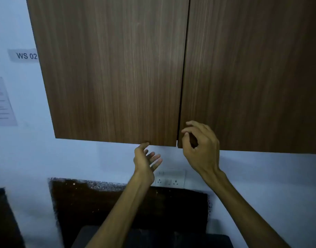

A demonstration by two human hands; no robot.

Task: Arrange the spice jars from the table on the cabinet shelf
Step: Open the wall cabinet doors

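A brown wooden wall cabinet fills the upper view, and both its doors are closed: the left door [114,72] and the right door [252,72]. My left hand [146,161] is raised just under the left door's bottom edge, palm up, fingers spread and relaxed, its thumb tip touching that edge. My right hand [200,145] hovers in front of the lower left corner of the right door, fingers loosely curled and holding nothing. No spice jars are in view, and the shelf is hidden behind the doors.
A white wall socket plate [169,179] sits on the wall below the cabinet. Beneath it lies a dark speckled counter [107,201]. A "WS 02" label [25,55] and a printed sheet [1,102] hang on the wall at left.
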